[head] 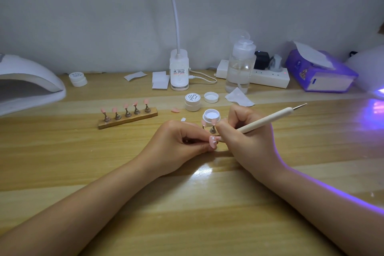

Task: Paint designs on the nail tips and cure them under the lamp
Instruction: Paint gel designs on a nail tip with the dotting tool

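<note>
My left hand (pixel 182 143) pinches a pink nail tip (pixel 212 140) that carries small white dots. My right hand (pixel 247 137) grips a cream dotting pen (pixel 268 118), whose lower point touches that tip while its metal end sticks up to the right. Just behind my hands stands an open white gel pot (pixel 211 116) and a small metal nail stand (pixel 212 130). A wooden holder (pixel 127 119) further left carries several pink tips on metal stands. A white curing lamp (pixel 27 83) sits at the far left; another lamp (pixel 372 72) glows purple at the far right.
A closed gel pot (pixel 192 102), a loose lid (pixel 211 97), a loose pink tip (pixel 175 110) and wipes lie behind the work spot. Further back stand a desk lamp base (pixel 179 72), a pump bottle (pixel 240 64), a power strip (pixel 268 77), a purple tissue box (pixel 320 72) and another pot (pixel 78 78).
</note>
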Tool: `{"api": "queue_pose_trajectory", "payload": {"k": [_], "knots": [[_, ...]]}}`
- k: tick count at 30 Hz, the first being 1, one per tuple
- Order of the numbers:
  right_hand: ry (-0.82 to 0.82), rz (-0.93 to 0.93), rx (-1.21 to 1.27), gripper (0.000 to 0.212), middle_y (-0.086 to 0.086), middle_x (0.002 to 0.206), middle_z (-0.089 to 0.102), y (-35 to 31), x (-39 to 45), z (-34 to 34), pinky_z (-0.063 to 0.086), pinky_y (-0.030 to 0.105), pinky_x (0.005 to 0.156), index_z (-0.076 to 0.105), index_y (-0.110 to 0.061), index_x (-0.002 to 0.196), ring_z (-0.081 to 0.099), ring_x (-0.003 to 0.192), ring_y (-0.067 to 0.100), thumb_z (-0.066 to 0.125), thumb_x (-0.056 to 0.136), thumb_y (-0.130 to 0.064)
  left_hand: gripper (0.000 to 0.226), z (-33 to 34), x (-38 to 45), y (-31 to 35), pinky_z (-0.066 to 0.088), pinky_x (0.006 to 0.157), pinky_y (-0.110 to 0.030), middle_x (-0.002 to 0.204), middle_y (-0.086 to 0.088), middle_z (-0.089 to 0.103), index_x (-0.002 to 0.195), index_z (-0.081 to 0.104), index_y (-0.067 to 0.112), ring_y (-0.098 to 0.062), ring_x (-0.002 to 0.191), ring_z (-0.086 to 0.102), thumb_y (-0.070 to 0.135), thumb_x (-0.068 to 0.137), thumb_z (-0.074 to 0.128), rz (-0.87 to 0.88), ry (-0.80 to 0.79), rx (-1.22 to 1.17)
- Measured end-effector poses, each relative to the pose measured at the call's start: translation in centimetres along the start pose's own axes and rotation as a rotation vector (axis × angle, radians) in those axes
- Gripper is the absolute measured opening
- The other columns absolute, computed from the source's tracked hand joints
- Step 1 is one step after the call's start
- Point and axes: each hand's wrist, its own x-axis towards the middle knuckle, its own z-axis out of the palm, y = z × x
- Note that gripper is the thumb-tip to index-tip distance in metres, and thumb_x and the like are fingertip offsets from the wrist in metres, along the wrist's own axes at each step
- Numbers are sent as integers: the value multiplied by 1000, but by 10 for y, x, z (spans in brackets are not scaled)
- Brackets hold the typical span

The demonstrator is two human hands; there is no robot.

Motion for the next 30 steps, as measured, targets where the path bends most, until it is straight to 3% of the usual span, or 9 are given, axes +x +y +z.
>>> {"api": "queue_pose_trajectory", "payload": {"k": [13,18,25,30], "knots": [[19,-13,-28,46,-16,33,41,0,0,0,40,6,47,31,-17,50,48,36,-3,58,77,9,16,0,0,0,48,73,-16,78,7,71,84,72,20,0,74,63,8,74,71,3,8,-2],[7,-11,-5,41,-15,33,41,-1,-1,0,39,6,46,31,-16,49,49,37,-3,58,75,1,16,0,0,0,46,77,-12,78,8,71,85,73,18,1,75,63,7,74,71,6,8,2],[20,-20,-38,49,-14,32,39,0,-1,0,36,4,45,31,-17,50,47,35,-3,59,78,12,15,0,0,-1,45,73,-11,77,12,70,84,73,17,4,73,62,6,74,72,9,5,3],[13,6,1,41,-13,34,42,0,0,0,50,19,50,31,-15,49,54,40,3,59,75,-4,16,0,0,-1,45,72,-11,78,10,70,85,72,17,4,74,62,5,74,71,6,3,-9]]}}
